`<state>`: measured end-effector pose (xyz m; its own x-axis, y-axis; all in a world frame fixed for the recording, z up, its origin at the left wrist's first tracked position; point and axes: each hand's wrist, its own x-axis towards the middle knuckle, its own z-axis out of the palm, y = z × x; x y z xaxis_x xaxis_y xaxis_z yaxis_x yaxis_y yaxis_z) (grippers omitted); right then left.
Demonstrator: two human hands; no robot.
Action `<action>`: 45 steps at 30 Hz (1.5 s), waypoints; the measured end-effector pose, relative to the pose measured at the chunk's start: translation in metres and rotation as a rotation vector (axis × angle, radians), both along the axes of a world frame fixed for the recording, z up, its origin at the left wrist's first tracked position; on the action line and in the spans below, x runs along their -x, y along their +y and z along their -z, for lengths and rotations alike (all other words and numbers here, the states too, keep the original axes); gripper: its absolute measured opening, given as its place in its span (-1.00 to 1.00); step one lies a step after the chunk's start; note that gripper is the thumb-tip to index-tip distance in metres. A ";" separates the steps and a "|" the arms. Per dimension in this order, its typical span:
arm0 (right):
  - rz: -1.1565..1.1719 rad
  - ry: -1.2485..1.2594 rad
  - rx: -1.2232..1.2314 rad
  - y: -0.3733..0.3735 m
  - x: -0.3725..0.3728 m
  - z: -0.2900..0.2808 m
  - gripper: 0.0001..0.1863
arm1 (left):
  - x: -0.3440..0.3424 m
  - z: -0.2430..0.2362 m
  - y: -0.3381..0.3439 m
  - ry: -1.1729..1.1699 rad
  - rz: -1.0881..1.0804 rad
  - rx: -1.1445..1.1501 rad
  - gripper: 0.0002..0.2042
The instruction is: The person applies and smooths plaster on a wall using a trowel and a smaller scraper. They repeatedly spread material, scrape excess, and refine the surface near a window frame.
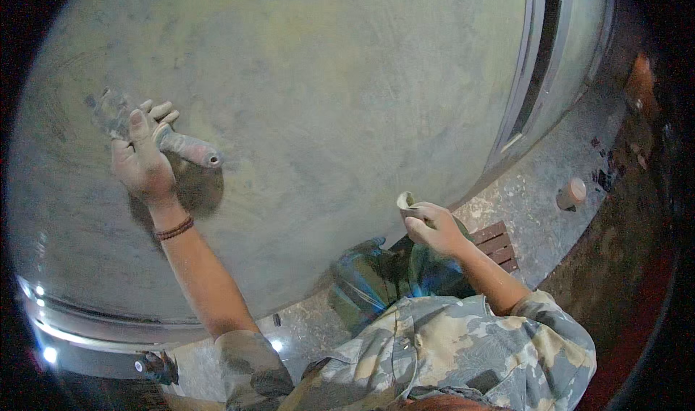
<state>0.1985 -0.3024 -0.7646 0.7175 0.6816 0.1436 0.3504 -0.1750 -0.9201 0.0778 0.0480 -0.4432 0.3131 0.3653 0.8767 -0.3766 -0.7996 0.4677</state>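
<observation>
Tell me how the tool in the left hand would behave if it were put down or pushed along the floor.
The putty-coated scraper tool, held by the left hand against the grey wall, looks stiff, since it keeps its shape. Its rounded handle might roll a little, though the flat blade end would probably stop it. Caked with grey material, it is probably dusty or slick to grip.

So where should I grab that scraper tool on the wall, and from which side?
Best by its round handle, probably coming from the lower right. The handle sticks out free toward the right, while the flat blade end lies against the grey wall, so there is little to grip there. The left hand already grips it at the handle's near end. The right hand holds a small folded piece.
</observation>
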 end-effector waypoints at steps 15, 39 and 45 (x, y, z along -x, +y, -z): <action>-0.547 0.050 -0.334 0.055 0.057 -0.029 -0.62 | -0.007 0.222 -0.133 0.511 0.459 0.472 -0.69; -0.154 0.213 -0.458 0.016 0.044 -0.017 -0.51 | -0.110 -0.057 -0.088 -0.031 -0.975 -1.003 -0.25; 0.091 0.161 -0.563 0.026 0.018 -0.007 -0.44 | -0.065 -0.018 -0.060 0.090 -0.964 -1.102 -0.27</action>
<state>0.1804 -0.2760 -0.7574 0.8126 0.4666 0.3491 0.2047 0.3324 -0.9207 0.1432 -0.0117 -0.4255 0.4087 -0.3664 0.8359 0.4956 -0.6799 -0.5404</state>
